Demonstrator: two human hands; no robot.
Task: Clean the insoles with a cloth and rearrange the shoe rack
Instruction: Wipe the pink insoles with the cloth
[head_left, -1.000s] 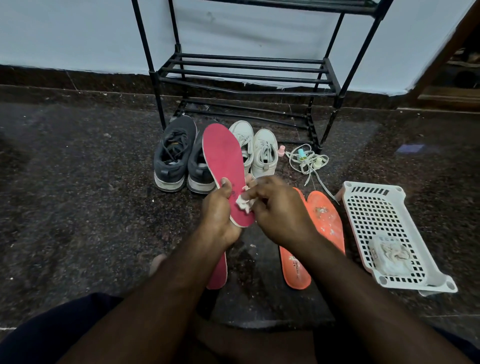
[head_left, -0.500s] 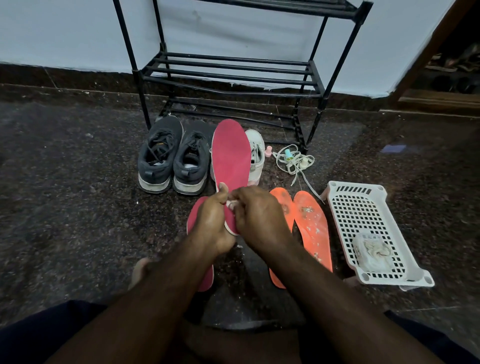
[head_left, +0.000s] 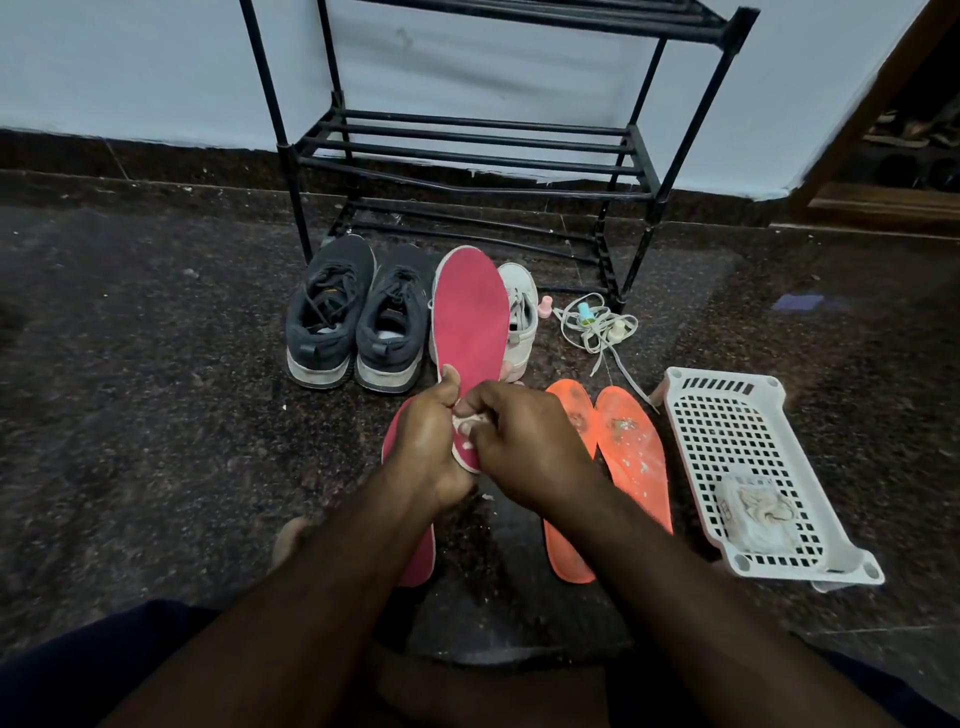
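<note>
The red insole (head_left: 470, 317), tilted left a second ago, now stands nearly upright, covering most of the white shoes (head_left: 519, 317). The right hand (head_left: 524, 447) with the cloth (head_left: 467, 423) sits closer against the left hand (head_left: 431, 441).

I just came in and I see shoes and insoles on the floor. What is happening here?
A person sits on the floor cleaning insoles. The left hand holds a pink insole upright, and the right hand pinches a small white cloth against its lower end. Another pink insole and two orange insoles lie on the floor. The shoe rack holds no shoes.
</note>
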